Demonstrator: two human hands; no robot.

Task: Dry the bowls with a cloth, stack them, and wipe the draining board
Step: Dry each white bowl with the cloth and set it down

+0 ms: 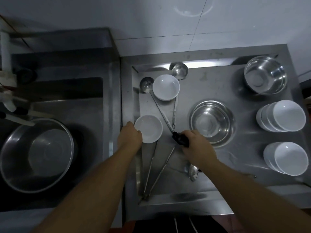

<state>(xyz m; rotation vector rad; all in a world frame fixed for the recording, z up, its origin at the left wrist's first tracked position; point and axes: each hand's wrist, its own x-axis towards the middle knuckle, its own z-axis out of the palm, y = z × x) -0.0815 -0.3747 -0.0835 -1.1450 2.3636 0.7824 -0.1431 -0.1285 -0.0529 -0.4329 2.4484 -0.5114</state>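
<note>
On the steel draining board (pixel 210 81) my left hand (pixel 129 137) grips the near-left rim of a small white bowl (pixel 149 128). A second white bowl (pixel 166 87) stands farther back, over two ladle handles. My right hand (pixel 196 147) is curled round a black handle (pixel 180 139) at the end of a ladle. Two stacks of white bowls lean at the right edge, the far stack (pixel 282 116) and the near stack (pixel 286 158). No cloth is in view.
Two steel bowls sit on the board, one in the middle (pixel 211 121) and one at the back right (pixel 265 74). Several ladles and long handles (pixel 151 167) lie along the board's left side. The sink (pixel 50 101) at left holds a large steel basin (pixel 36 155).
</note>
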